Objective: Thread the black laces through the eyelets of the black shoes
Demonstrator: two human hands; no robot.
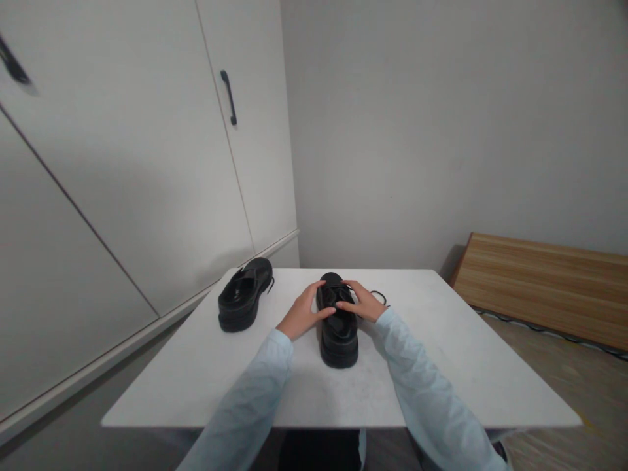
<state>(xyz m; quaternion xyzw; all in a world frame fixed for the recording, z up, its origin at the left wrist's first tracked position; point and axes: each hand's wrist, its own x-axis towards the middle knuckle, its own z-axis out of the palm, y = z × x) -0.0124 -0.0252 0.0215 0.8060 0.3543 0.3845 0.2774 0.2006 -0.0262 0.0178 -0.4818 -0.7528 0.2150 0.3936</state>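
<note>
A black lace-up shoe (338, 350) stands on the white table in front of me, its heel towards me and its toe pointing away. My left hand (305, 309) grips its left side, with the thumb over the opening and the fingers at the upper. From the right, my right hand (366, 301) holds the same shoe, thumb near the tongue and fingers across the lacing area. A black shoelace (380, 296) loops out beyond my right hand. Part of the lacing is hidden by my fingers. To the left, a second black shoe (244, 296) stands apart, untouched.
The white table (441, 379) reaches almost to the wall (441, 144). White cabinet doors (147, 163) with dark handles rise on the left. A wood-grain board (540, 284) leans at the right, with a dark cable (549, 330) along its foot.
</note>
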